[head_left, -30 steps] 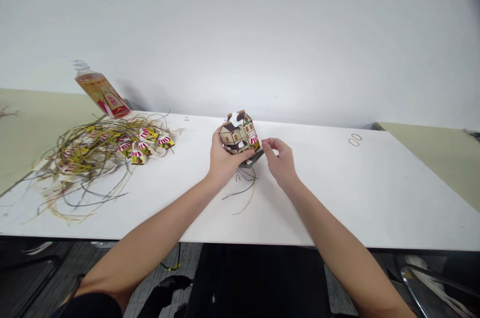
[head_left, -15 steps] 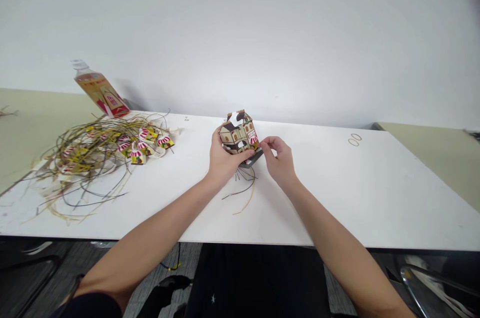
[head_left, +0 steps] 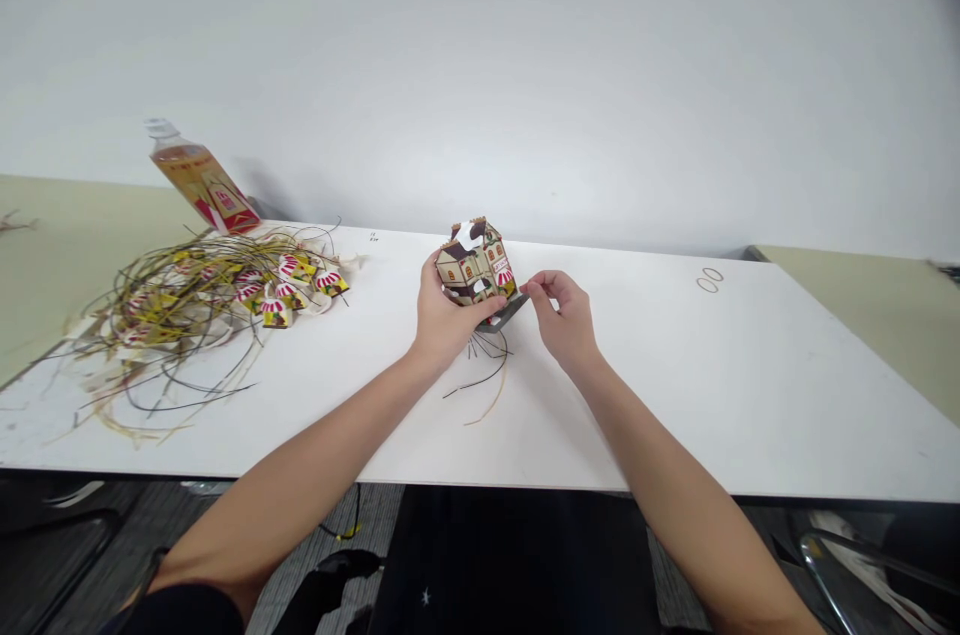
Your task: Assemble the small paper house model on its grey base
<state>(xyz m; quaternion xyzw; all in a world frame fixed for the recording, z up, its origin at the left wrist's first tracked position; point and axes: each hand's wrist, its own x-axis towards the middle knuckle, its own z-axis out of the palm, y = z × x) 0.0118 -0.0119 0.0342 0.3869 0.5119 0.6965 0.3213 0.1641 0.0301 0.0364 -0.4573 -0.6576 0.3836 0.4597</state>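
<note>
A small model house (head_left: 480, 260) with dark roofs, white patches and a red-and-white striped awning is tilted above the white table. My left hand (head_left: 448, 315) is closed around its left side, thumb across the lower front. At the right edge of its dark grey base, my right hand (head_left: 559, 310) has thumb and fingers pinched together; what lies between the fingertips is too small to make out. Several thin dark and tan wires (head_left: 491, 375) hang from under the house onto the table.
To the left lies a tangled heap of wires (head_left: 187, 305) with several small striped-awning pieces (head_left: 277, 312) among them. Behind it a bottle of amber drink (head_left: 202, 180) stands near the wall. Two thin rings (head_left: 708, 284) lie on the white table (head_left: 750, 395) at the right.
My right hand has shifted slightly to the right, away from the house, with its fingers still pinched. The house in my left hand has moved very slightly left.
</note>
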